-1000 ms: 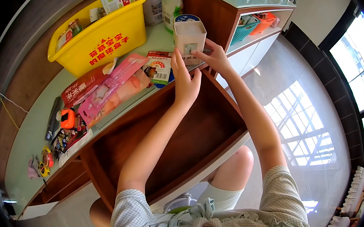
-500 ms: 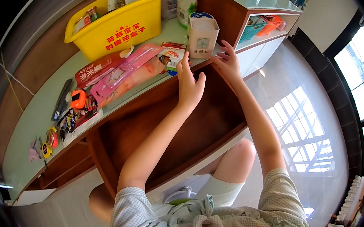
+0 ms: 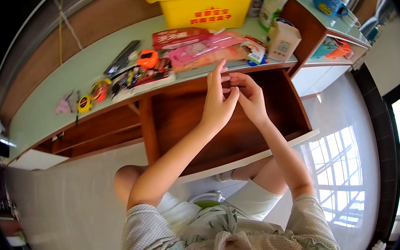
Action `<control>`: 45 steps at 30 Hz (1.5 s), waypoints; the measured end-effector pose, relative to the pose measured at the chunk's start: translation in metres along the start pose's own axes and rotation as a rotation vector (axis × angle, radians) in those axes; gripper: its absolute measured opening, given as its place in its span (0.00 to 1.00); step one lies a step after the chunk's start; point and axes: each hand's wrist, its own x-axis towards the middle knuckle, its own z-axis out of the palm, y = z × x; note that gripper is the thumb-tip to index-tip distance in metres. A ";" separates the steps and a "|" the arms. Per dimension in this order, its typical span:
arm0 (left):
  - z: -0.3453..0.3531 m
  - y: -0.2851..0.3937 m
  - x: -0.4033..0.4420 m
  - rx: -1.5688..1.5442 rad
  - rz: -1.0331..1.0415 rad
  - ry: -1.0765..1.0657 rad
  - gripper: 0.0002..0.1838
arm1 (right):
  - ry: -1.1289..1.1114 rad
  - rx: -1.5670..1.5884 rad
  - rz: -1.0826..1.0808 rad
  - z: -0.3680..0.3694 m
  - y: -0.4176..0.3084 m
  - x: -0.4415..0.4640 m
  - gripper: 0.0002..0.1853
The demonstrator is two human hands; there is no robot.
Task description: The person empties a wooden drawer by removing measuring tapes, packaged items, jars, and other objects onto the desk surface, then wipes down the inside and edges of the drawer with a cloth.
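Note:
My left hand (image 3: 218, 99) is raised over the open wooden drawer (image 3: 187, 140), fingers extended and nothing in it. Close beside it, my right hand (image 3: 251, 98) has loosely curved fingers, also holding nothing visible; the fingertips of the two hands nearly meet. Behind them on the glass counter (image 3: 79, 69) lie pink packages (image 3: 202, 50), a red packet (image 3: 179, 37) and a small card box (image 3: 254, 50). The beige square container (image 3: 283, 42) stands at the counter's right end, away from both hands.
A yellow bin (image 3: 208, 11) full of packets stands at the back. Left of the packages are an orange tape measure (image 3: 148, 58), a yellow one (image 3: 84, 104) and a pile of small items. A raised cabinet (image 3: 317, 41) with cups stands at right.
Both hands have left the beige container and come together over the drawer. The view has turned, so the counter and its items appear farther right.

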 end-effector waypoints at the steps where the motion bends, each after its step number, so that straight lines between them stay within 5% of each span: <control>1: -0.015 0.004 -0.008 -0.002 0.001 0.024 0.36 | -0.033 -0.007 -0.015 0.016 -0.004 0.000 0.19; 17: -0.305 0.031 -0.136 0.369 -0.004 0.628 0.24 | -0.666 -0.031 -0.217 0.277 -0.039 0.005 0.13; 24: -0.409 0.038 -0.122 0.653 -0.016 0.568 0.15 | -0.608 -0.264 -0.488 0.367 -0.053 0.034 0.11; 27: -0.441 0.040 -0.106 1.047 0.078 0.476 0.17 | -0.531 -0.401 -0.538 0.403 -0.050 0.049 0.11; 28: -0.443 0.045 -0.099 0.916 0.009 0.496 0.19 | -0.498 -0.454 -0.592 0.415 -0.047 0.054 0.11; 31: -0.478 0.031 -0.085 1.331 0.154 0.406 0.22 | -0.417 -0.586 -0.667 0.446 -0.039 0.063 0.09; 35: -0.509 0.019 -0.071 1.513 0.217 0.242 0.20 | -0.399 -0.829 -0.653 0.477 -0.025 0.077 0.08; 42: -0.528 0.023 -0.067 1.463 0.236 0.219 0.11 | -0.421 -0.920 -0.642 0.498 -0.010 0.086 0.03; 45: -0.534 0.032 -0.071 1.269 0.173 0.223 0.11 | -0.346 -0.651 -0.620 0.498 -0.025 0.083 0.03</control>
